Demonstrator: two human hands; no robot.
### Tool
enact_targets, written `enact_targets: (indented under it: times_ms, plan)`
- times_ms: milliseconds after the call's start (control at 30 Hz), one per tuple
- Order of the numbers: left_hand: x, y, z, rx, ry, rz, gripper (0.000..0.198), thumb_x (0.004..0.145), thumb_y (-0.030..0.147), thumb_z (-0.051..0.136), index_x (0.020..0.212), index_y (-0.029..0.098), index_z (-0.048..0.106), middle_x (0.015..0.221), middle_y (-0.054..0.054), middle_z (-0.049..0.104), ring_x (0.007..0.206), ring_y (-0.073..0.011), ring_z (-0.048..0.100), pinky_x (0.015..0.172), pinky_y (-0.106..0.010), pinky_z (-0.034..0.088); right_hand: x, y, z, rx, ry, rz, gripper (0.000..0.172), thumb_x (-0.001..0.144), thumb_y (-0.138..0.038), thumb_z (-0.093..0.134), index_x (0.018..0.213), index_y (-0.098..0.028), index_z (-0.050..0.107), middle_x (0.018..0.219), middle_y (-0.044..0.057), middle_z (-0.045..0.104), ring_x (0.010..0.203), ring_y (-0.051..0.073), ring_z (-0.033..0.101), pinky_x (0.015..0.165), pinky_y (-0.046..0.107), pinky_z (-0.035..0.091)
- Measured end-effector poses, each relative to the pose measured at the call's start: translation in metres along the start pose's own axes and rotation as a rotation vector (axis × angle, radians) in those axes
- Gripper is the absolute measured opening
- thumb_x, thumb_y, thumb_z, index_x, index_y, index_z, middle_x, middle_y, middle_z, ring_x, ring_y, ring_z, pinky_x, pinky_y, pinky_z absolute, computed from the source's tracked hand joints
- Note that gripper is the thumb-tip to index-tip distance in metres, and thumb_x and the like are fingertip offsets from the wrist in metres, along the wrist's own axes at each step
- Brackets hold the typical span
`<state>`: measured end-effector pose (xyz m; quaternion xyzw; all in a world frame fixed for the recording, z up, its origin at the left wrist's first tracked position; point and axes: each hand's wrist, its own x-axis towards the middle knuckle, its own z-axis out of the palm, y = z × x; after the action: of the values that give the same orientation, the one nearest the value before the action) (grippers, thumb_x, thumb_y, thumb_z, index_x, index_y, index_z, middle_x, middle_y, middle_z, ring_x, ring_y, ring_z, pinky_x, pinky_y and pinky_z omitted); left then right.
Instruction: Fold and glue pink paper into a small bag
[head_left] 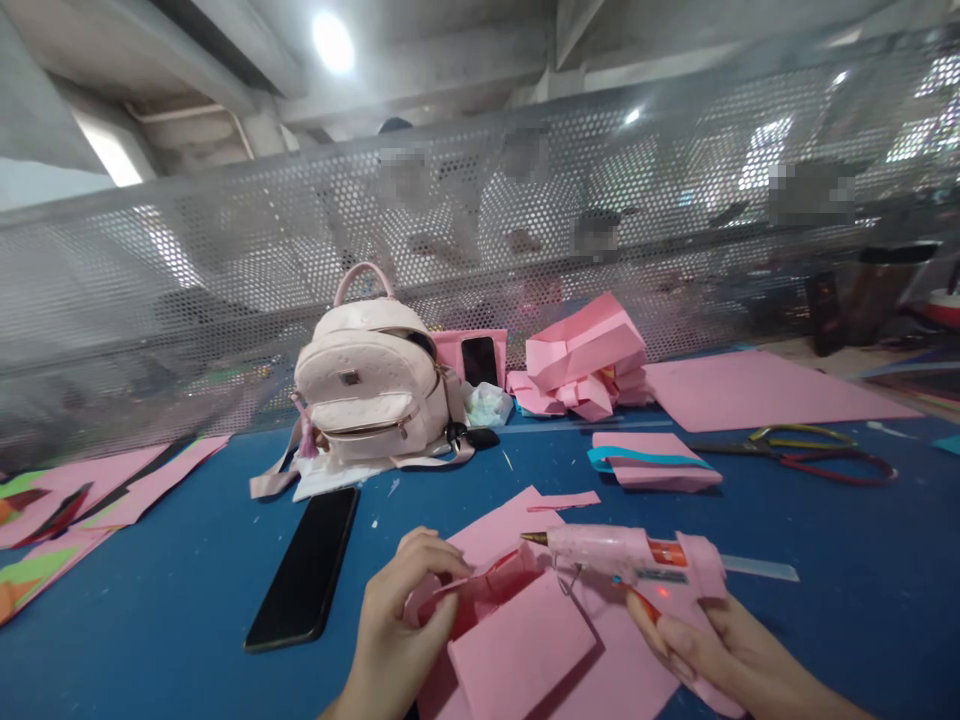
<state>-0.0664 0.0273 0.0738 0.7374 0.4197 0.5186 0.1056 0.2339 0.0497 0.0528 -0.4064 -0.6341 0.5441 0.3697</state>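
My left hand (pixel 409 610) pinches the upper edge of a folded pink paper box (pixel 521 645), thumb inside and fingers outside. My right hand (pixel 705 640) is wrapped round the handle of a pink glue gun (pixel 630 555), a finger at its orange trigger. The gun's metal nozzle points left, just above the box's open top, and a clear glue stick (pixel 761 568) sticks out of its back. Under the box lies a flat pink sheet (pixel 630 675), with a narrow pink strip (pixel 564 501) at its far corner.
A black phone (pixel 304 570) lies left of my hands. Behind stand a pale backpack (pixel 371 380) and a pile of folded pink paper (pixel 585 350). Scissors (pixel 817 450) rest at the right. Coloured paper pieces (pixel 161 485) lie far left. A perforated metal screen (pixel 247 290) closes the back.
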Motion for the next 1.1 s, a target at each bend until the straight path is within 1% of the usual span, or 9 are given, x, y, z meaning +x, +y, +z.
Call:
enact_targets:
  times_ms: [200,400,600,667,767,833,900,1000,1100]
  plan:
    - [0.000,-0.001,0.001,-0.030,0.002,-0.026,0.027,0.079,0.001,0.050,0.085,0.023,0.064,0.078,0.003,0.069,0.077,-0.0142,0.066,0.092,-0.034,0.046,0.003,-0.009,0.003,0.020,-0.001,0.072,0.047,0.079,-0.066,0.065,0.061,-0.024,0.060,0.053,-0.001,0.045,0.057,0.018,0.051,0.068,0.033,0.054]
    - [-0.001,-0.008,0.001,-0.091,0.024,-0.188,0.018,0.082,0.006,0.054,0.081,0.021,0.063,0.080,0.000,0.066,0.078,-0.0150,0.063,0.072,-0.024,0.048,0.002,-0.009,0.004,0.043,-0.030,0.089,0.056,0.076,-0.074,0.063,0.062,-0.021,0.056,0.058,-0.003,0.043,0.055,0.014,0.043,0.064,0.029,0.049]
    - [-0.001,-0.011,0.004,-0.129,-0.033,-0.325,0.009,0.083,0.015,0.059,0.079,0.019,0.066,0.080,-0.001,0.066,0.077,-0.0158,0.061,0.069,-0.024,0.046,0.002,-0.004,0.002,0.030,-0.164,0.051,0.061,0.077,-0.079,0.056,0.086,-0.019,0.062,0.062,-0.003,0.044,0.053,0.012,0.039,0.057,0.027,0.043]
    - [-0.001,-0.010,0.005,-0.162,-0.057,-0.354,0.008,0.083,0.017,0.060,0.079,0.019,0.067,0.080,-0.002,0.066,0.077,-0.0164,0.061,0.070,-0.024,0.046,0.002,-0.007,0.004,-0.002,-0.136,0.021,0.061,0.079,-0.079,0.054,0.085,-0.019,0.064,0.064,-0.002,0.047,0.055,0.014,0.042,0.058,0.029,0.044]
    - [0.001,-0.011,0.005,-0.190,-0.063,-0.398,0.006,0.080,0.020,0.063,0.076,0.018,0.067,0.077,-0.001,0.066,0.074,-0.0164,0.061,0.070,-0.024,0.046,0.004,-0.015,0.006,-0.063,-0.022,0.007,0.061,0.082,-0.077,0.051,0.069,-0.019,0.060,0.062,-0.001,0.045,0.060,0.016,0.043,0.062,0.029,0.045]
    - [0.002,-0.012,0.005,-0.188,-0.048,-0.425,0.008,0.080,0.024,0.065,0.075,0.018,0.067,0.075,-0.001,0.066,0.072,-0.0164,0.061,0.068,-0.024,0.046,0.005,-0.017,0.006,-0.097,-0.025,-0.020,0.061,0.086,-0.075,0.048,0.067,-0.019,0.058,0.060,-0.002,0.043,0.059,0.015,0.043,0.063,0.029,0.044]
    - [0.003,-0.014,0.005,-0.187,-0.036,-0.443,0.012,0.081,0.028,0.066,0.076,0.017,0.067,0.074,-0.002,0.067,0.071,-0.0169,0.062,0.066,-0.024,0.047,0.008,-0.017,0.005,-0.112,-0.032,-0.055,0.058,0.088,-0.072,0.048,0.078,-0.017,0.063,0.059,-0.003,0.043,0.058,0.015,0.044,0.063,0.029,0.045]
    - [0.003,-0.015,0.005,-0.192,-0.027,-0.452,0.013,0.081,0.029,0.067,0.077,0.017,0.068,0.074,-0.002,0.069,0.071,-0.0176,0.063,0.066,-0.025,0.048,0.011,-0.015,0.001,-0.189,0.043,-0.067,0.055,0.088,-0.064,0.053,0.105,-0.013,0.066,0.058,-0.003,0.048,0.055,0.016,0.047,0.061,0.031,0.048]
    - [0.002,-0.013,0.005,-0.189,-0.026,-0.445,0.010,0.080,0.027,0.067,0.077,0.017,0.068,0.074,-0.002,0.069,0.071,-0.0173,0.062,0.066,-0.024,0.047,0.013,-0.018,-0.007,-0.347,0.063,-0.065,0.048,0.086,-0.058,0.058,0.104,-0.015,0.070,0.062,0.002,0.058,0.057,0.019,0.054,0.060,0.031,0.050]
